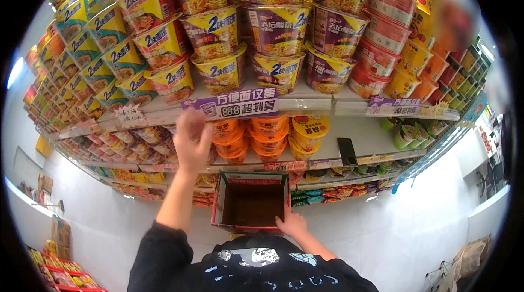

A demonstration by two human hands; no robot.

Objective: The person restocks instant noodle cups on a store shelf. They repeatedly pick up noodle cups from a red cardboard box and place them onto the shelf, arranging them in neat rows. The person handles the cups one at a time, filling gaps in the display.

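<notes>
- Long pale shelving (341,128), smooth-fronted, stacked with tapered, glossy purple-and-yellow noodle tubs (277,32).
- Squarish, open-topped cardboard box (254,204), matte brown inside, below the shelf edge; the right hand (291,221) grips its near right rim.
- Round orange noodle tubs (268,144) on the lower shelf, partly blocked by the raised left hand (194,142), too blurred for me to tell its grip.
- Flat black phone (347,151) beside yellow tubs (307,134).

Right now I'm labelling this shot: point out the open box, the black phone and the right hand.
Open box (252,204), head view: bare interior.
Black phone (346,150), head view: upward face.
Right hand (293,223), head view: its back.
</notes>
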